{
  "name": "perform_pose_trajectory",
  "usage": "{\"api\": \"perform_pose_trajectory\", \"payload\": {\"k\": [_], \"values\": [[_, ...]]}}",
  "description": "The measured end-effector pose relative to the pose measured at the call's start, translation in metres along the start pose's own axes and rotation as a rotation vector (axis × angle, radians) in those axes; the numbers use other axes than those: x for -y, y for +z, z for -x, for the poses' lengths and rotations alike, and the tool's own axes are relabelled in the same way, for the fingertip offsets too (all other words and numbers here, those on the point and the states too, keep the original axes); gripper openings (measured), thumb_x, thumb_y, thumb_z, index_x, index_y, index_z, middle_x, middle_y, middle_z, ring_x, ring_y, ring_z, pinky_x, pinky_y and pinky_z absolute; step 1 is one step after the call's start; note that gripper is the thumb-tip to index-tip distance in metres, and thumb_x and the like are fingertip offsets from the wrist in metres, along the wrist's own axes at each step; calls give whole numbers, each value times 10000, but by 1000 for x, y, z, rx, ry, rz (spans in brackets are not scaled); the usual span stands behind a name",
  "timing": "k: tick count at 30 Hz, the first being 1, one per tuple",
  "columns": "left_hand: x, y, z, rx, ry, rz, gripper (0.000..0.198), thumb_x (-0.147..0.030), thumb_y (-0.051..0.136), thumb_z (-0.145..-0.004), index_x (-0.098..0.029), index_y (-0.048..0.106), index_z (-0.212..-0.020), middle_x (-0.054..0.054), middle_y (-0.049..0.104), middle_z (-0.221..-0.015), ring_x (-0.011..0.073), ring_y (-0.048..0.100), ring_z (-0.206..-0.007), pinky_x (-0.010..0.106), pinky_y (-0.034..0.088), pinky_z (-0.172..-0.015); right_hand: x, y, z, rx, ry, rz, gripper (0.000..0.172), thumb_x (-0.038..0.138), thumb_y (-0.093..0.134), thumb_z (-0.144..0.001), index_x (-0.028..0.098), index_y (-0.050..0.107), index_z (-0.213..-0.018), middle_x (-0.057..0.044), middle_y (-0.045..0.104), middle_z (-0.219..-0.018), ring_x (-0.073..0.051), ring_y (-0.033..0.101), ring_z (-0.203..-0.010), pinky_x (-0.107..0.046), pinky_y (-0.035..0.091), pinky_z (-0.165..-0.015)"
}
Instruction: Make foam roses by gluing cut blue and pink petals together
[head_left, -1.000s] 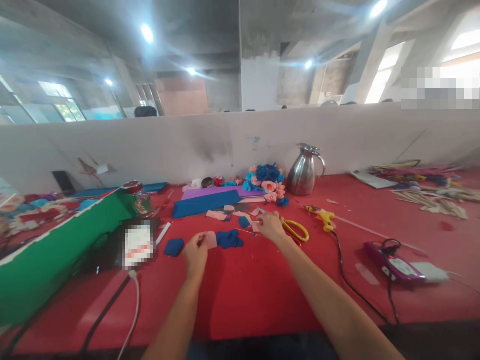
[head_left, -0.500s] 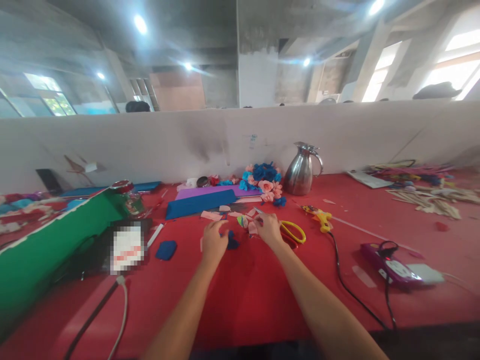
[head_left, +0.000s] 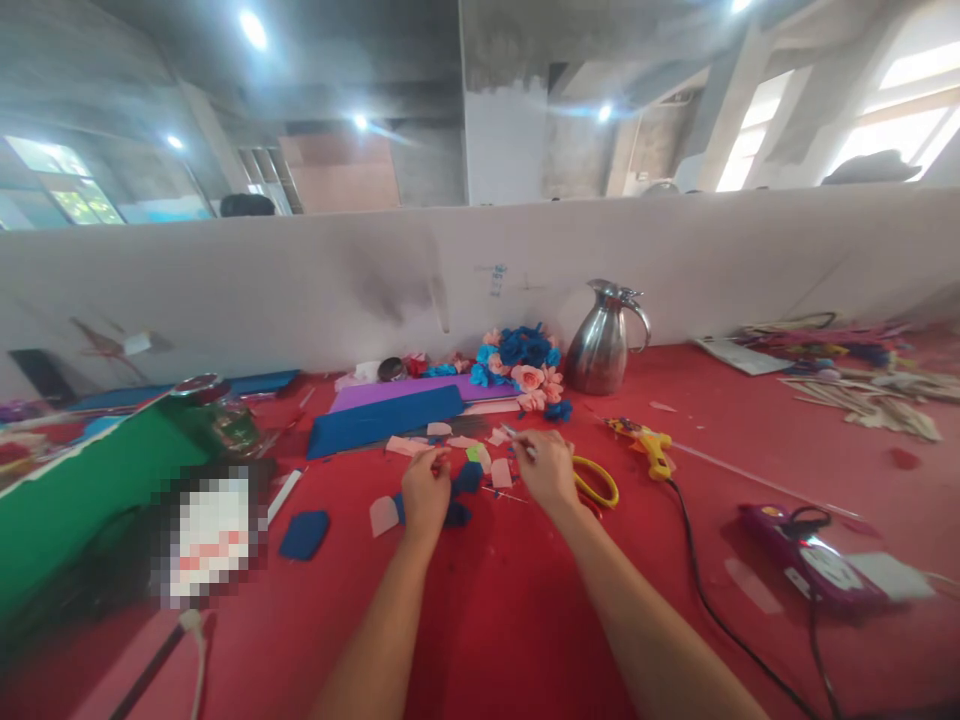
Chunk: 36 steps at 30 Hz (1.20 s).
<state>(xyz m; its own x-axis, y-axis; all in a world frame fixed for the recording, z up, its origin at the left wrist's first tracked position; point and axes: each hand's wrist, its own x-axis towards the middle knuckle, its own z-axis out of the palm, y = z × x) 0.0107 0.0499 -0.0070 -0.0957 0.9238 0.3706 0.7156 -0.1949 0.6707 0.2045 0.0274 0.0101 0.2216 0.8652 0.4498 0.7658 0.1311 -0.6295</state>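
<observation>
My left hand (head_left: 426, 490) is just above the red table, its fingers curled together; whatever they hold, if anything, is too small to make out. Dark blue paper pieces (head_left: 469, 477) and a pink paper piece (head_left: 384, 517) lie around it. To the right, my right hand (head_left: 546, 468) has its thumb and fingertips drawn together, and their contents are hidden. Scissors with a yellow handle (head_left: 598, 482) lie beside and partly behind this hand. Between the hands are a pink petal-shaped piece (head_left: 501, 473) and a small green scrap (head_left: 475, 454).
Blue and pink paper flowers (head_left: 529, 350) and a steel jug (head_left: 600, 345) stand against the white partition (head_left: 337, 270). A yellow glue gun (head_left: 654, 450) and its black cord lie right, near a purple power strip (head_left: 814, 560). Blue sheet (head_left: 386, 418) and green board (head_left: 97, 500) are left.
The view has shifted slightly, moving near objects outward and down. My hands have drawn a little away from the scraps, leaving the pink and green pieces between them more exposed.
</observation>
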Motion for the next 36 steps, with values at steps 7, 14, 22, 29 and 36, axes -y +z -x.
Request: {"api": "perform_pose_trajectory", "payload": {"k": [7, 14, 22, 29, 36], "values": [[-20, 2, 5, 190, -20, -370, 116, -300, 675, -750, -217, 684, -831, 83, 655, -1028, 287, 532, -1067, 409, 410, -878, -29, -13, -11, -178, 208, 268, 485, 165, 541, -779, 194, 589, -1261, -127, 564, -1286, -304, 442, -1101, -376, 327, -809], [-15, 5, -1, 68, 34, -220, 77, -223, 617, -781, -206, 615, -706, 47, 663, -786, 242, 592, -859, 343, 419, -762, 0, 13, 8, 155, 59, 189, 221, 247, 570, -829, 239, 721, -989, -76, 683, -1057, -276, 486, -1043, -358, 315, -780], [-14, 9, 1, 88, -3, -83, 106, -175, 587, -792, -219, 630, -878, 37, 705, -788, 216, 657, -744, 285, 428, -637, 21, 29, 11, 214, -65, 282, 292, 366, 468, -921, 209, 714, -923, -142, 667, -1007, -318, 473, -1031, -426, 300, -806], [-4, 15, -4, 47, 1, -24, 286, -112, 558, -780, -204, 643, -1037, 71, 726, -894, 242, 677, -834, 346, 499, -763, 17, 33, 8, 187, -20, 191, 134, 193, 571, -819, 216, 700, -788, -79, 685, -939, -277, 495, -1010, -368, 292, -792], [-12, 14, -7, -31, 108, 211, 337, -291, 649, -756, -182, 674, -1074, 115, 671, -1152, 266, 572, -1133, 411, 417, -1004, 17, 22, 7, 132, 57, -33, 89, 215, 595, -816, 214, 684, -820, -35, 714, -873, -222, 575, -926, -324, 330, -810]]}}
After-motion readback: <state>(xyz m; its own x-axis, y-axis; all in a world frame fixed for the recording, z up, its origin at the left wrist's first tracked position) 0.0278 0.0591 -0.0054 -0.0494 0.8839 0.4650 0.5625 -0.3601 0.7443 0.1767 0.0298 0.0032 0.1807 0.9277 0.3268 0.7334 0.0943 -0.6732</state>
